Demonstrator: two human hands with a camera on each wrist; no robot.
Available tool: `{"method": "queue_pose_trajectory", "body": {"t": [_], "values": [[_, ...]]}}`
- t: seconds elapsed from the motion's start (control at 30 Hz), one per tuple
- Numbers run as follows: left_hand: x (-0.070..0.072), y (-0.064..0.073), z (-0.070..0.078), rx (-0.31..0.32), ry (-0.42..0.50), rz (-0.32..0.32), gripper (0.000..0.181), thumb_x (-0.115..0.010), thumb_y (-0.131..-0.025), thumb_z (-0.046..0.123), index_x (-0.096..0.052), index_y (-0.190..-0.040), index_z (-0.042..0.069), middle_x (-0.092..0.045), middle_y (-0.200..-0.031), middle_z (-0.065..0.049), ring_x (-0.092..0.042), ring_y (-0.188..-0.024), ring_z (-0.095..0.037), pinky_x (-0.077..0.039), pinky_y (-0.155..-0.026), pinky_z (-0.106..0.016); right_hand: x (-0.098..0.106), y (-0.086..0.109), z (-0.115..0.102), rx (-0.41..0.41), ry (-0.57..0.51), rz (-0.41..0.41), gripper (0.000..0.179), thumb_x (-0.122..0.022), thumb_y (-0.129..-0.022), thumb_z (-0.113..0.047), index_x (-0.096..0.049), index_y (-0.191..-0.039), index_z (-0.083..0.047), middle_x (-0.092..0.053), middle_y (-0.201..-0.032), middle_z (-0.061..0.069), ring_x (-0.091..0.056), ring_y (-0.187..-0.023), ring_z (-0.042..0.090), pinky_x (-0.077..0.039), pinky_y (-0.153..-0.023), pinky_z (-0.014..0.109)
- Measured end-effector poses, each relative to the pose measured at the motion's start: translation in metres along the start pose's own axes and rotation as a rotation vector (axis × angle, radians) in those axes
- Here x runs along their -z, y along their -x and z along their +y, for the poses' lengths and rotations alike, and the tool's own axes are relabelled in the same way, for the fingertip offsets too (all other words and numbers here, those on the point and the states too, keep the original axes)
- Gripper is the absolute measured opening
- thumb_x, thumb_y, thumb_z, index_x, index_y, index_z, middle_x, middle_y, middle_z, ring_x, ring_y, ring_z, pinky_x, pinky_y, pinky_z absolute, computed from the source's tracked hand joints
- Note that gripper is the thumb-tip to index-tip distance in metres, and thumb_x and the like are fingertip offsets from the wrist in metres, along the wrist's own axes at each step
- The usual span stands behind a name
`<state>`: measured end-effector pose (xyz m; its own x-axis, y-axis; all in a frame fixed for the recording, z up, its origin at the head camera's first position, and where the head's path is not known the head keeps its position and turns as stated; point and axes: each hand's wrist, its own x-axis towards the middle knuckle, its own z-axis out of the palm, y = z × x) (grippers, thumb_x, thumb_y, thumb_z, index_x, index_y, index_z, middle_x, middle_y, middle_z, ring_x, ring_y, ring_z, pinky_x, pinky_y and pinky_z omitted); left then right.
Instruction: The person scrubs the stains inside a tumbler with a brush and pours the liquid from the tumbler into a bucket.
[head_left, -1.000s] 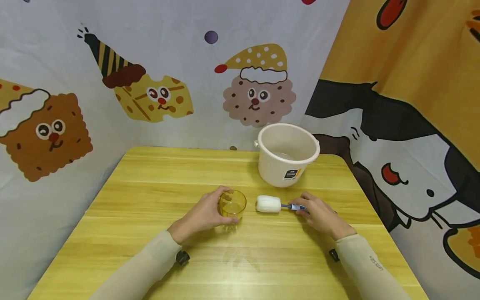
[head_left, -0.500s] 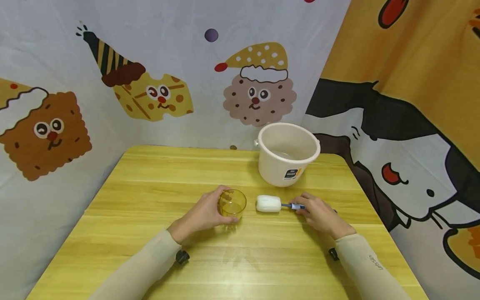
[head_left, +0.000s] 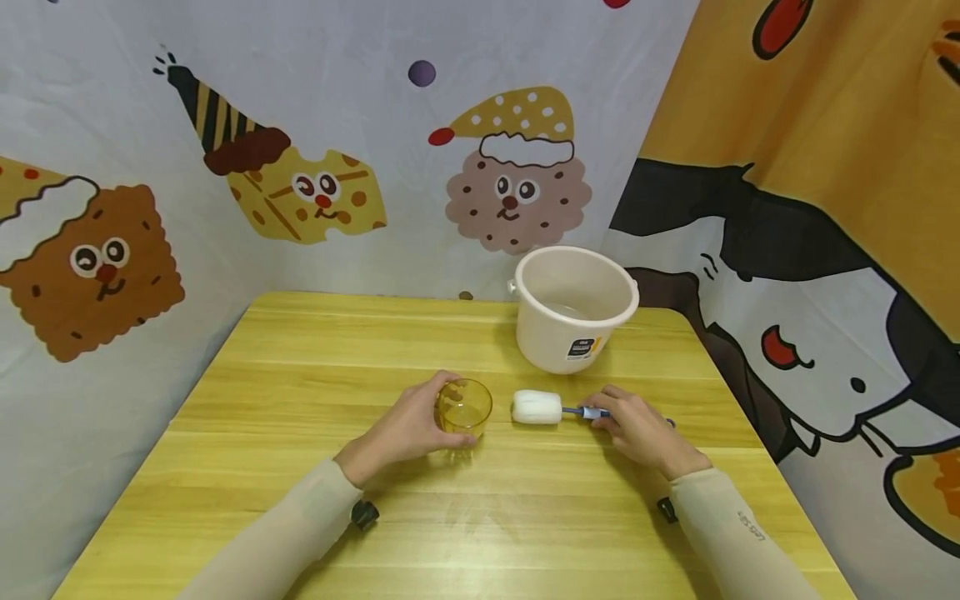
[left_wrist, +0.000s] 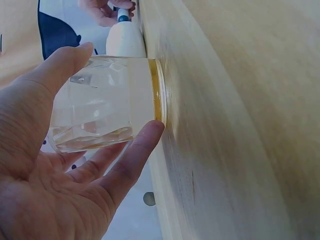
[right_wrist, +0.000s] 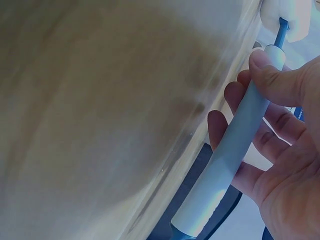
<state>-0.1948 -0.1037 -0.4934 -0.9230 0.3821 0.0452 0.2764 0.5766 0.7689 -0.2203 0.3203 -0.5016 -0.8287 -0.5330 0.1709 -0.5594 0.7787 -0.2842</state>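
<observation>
An amber glass cup (head_left: 467,412) stands on the table with my left hand (head_left: 403,427) curved round its left side. In the left wrist view, thumb and fingers hold the cup (left_wrist: 100,105) from opposite sides, and its base touches the wood or nearly so. To its right lies a sponge cup brush (head_left: 537,408), white head toward the cup. My right hand (head_left: 639,429) grips the brush handle. The right wrist view has the thumb against the pale blue handle (right_wrist: 225,155) near the head, fingers curled round behind it.
A cream plastic bucket (head_left: 555,342) with a label stands at the back right of the wooden table (head_left: 315,367), behind the brush. Cartoon-printed cloth (head_left: 412,192) hangs along the table's back and sides.
</observation>
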Motion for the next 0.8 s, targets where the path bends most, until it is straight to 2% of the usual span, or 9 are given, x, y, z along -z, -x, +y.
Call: {"method": "queue_pose_trajectory", "body": {"t": [0.37, 0.8], "values": [[0.0006, -0.0002, -0.0007, -0.011, 0.007, -0.007, 0.095, -0.107, -0.087, 0.037, -0.056, -0.165, 0.015, -0.078, -0.145, -0.013, -0.077, -0.131, -0.031, -0.067, -0.108, -0.051, 0.0001, -0.0003, 0.0017, 0.021, 0.002, 0.011, 0.032, -0.085, -0.102, 0.004, -0.084, -0.130, -0.012, -0.080, -0.116, -0.001, -0.079, -0.101, 0.016, -0.071, -0.088, 0.043], [0.0011, -0.0003, -0.0009, -0.023, 0.011, -0.007, 0.096, -0.106, -0.088, 0.039, -0.056, -0.165, 0.011, -0.077, -0.145, -0.016, -0.077, -0.131, -0.034, -0.068, -0.107, -0.052, 0.0009, -0.0001, -0.0018, 0.015, -0.001, 0.019, 0.031, -0.084, -0.103, 0.003, -0.084, -0.130, -0.012, -0.079, -0.114, -0.001, -0.078, -0.100, 0.015, -0.071, -0.087, 0.042]]}}
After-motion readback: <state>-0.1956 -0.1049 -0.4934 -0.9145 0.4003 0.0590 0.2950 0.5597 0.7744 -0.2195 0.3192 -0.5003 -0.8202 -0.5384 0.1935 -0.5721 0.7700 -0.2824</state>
